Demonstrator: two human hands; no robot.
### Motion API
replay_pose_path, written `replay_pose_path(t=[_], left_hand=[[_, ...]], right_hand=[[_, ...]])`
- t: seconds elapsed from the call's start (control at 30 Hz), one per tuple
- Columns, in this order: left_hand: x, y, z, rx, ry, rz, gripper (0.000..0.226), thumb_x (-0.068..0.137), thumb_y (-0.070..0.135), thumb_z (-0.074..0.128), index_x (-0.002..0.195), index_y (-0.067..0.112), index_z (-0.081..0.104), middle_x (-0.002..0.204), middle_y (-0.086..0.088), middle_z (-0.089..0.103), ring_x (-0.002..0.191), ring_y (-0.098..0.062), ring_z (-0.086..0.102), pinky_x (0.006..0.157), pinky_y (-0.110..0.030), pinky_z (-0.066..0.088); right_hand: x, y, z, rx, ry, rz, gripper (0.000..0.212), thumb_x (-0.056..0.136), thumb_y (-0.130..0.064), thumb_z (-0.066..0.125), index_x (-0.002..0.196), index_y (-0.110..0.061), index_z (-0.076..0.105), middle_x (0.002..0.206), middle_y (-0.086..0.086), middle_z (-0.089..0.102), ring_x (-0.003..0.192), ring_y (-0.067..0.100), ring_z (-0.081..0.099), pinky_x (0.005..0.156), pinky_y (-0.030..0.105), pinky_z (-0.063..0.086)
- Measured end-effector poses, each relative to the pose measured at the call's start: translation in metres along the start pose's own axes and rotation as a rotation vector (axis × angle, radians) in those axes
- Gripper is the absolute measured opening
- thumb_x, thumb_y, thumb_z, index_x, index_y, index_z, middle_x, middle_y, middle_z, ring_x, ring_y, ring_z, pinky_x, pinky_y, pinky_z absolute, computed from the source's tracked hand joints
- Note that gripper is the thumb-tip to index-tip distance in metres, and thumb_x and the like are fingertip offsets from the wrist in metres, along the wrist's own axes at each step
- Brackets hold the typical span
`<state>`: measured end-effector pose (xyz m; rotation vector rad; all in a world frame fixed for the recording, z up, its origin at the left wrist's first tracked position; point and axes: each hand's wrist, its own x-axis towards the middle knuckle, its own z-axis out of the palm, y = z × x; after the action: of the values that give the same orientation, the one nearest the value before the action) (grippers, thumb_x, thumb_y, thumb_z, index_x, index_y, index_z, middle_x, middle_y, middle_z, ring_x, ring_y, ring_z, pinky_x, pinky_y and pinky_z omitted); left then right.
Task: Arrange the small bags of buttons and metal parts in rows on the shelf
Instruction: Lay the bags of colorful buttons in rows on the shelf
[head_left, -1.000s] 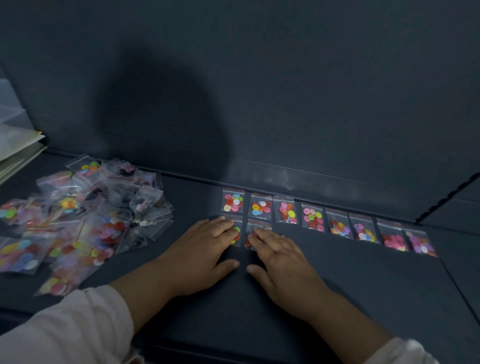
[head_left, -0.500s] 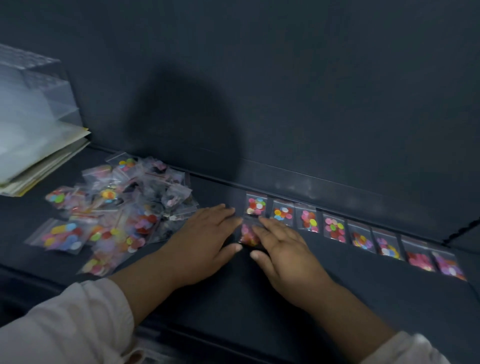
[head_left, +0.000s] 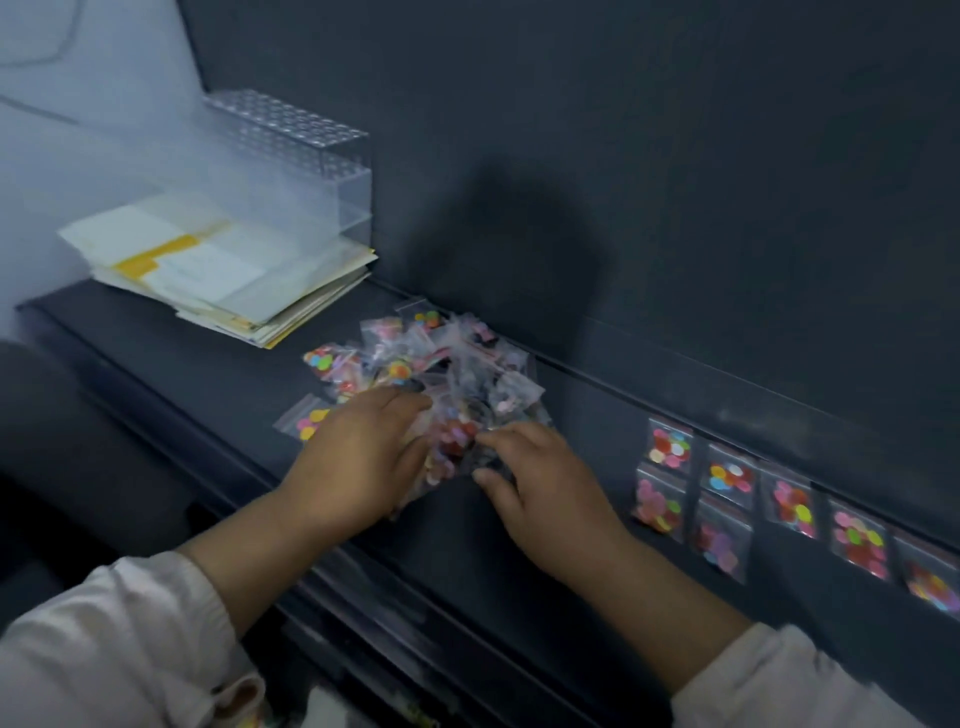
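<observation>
Bags (head_left: 441, 364) lie heaped mid-frame; left hand (head_left: 363, 457) rests loosely spread on top, right hand (head_left: 545, 488) curls at the edge, grip unclear. Best lift one cleanly toward the rows (head_left: 727, 480) at right.

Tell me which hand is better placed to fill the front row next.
Probably the right hand. Both hands touch the pile of bags, but the right one is nearer the front row, which has two bags and bare shelf beside them. The left hand would have to cross over.
</observation>
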<state>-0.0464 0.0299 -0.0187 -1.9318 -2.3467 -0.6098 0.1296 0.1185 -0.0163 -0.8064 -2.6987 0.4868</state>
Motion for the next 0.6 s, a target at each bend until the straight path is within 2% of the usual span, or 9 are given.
replay_pose_path(t=[0.07, 0.13, 0.23, 0.37, 0.5, 0.6], left_hand=[[-0.005, -0.012, -0.003, -0.022, -0.031, -0.098, 0.042, 0.086, 0.029, 0.055, 0.123, 0.010, 0.060, 0.117, -0.011, 0.064, 0.106, -0.030, 0.061, 0.087, -0.034, 0.048], [-0.007, -0.019, -0.004, -0.064, -0.034, -0.156, 0.039, 0.089, 0.025, 0.058, 0.126, 0.014, 0.058, 0.120, -0.007, 0.062, 0.109, -0.028, 0.058, 0.087, -0.033, 0.045], [-0.008, -0.026, -0.005, -0.072, -0.021, -0.208, 0.033, 0.089, 0.022, 0.058, 0.122, 0.017, 0.060, 0.117, -0.005, 0.062, 0.106, -0.026, 0.056, 0.083, -0.033, 0.044], [-0.009, -0.047, -0.003, -0.014, 0.011, -0.341, 0.026, 0.088, 0.018, 0.054, 0.111, 0.014, 0.064, 0.109, -0.010, 0.061, 0.101, -0.033, 0.054, 0.080, -0.038, 0.046], [-0.008, -0.065, -0.002, 0.058, -0.003, -0.475, 0.029, 0.090, 0.024, 0.051, 0.115, 0.013, 0.062, 0.112, -0.013, 0.058, 0.101, -0.036, 0.050, 0.082, -0.040, 0.042], [-0.006, -0.072, -0.002, 0.133, -0.053, -0.546, 0.031, 0.091, 0.032, 0.048, 0.109, 0.010, 0.060, 0.113, -0.013, 0.055, 0.104, -0.035, 0.046, 0.084, -0.040, 0.041]], right_hand=[[0.010, -0.007, 0.006, 0.038, 0.011, 0.018, 0.032, 0.091, -0.028, 0.055, 0.121, -0.018, 0.058, 0.109, 0.003, 0.054, 0.103, 0.020, 0.050, 0.087, 0.029, 0.041], [0.018, -0.012, 0.012, 0.073, 0.032, 0.028, 0.027, 0.088, -0.026, 0.059, 0.113, -0.017, 0.061, 0.102, 0.002, 0.054, 0.096, 0.019, 0.052, 0.081, 0.027, 0.042], [0.024, -0.018, 0.021, 0.088, 0.011, 0.016, 0.021, 0.087, -0.025, 0.061, 0.104, -0.014, 0.063, 0.099, 0.000, 0.054, 0.092, 0.017, 0.052, 0.078, 0.027, 0.043], [0.028, -0.025, 0.033, 0.097, -0.040, -0.065, 0.017, 0.088, -0.020, 0.060, 0.102, -0.015, 0.067, 0.100, 0.000, 0.058, 0.097, 0.018, 0.052, 0.081, 0.025, 0.041], [0.036, -0.029, 0.042, 0.070, -0.068, -0.092, 0.024, 0.090, -0.016, 0.057, 0.111, -0.017, 0.067, 0.104, 0.001, 0.061, 0.101, 0.020, 0.052, 0.089, 0.028, 0.041], [0.042, -0.030, 0.049, 0.027, -0.085, -0.125, 0.038, 0.083, -0.001, 0.056, 0.116, -0.017, 0.065, 0.107, 0.002, 0.062, 0.102, 0.025, 0.054, 0.088, 0.039, 0.047]])
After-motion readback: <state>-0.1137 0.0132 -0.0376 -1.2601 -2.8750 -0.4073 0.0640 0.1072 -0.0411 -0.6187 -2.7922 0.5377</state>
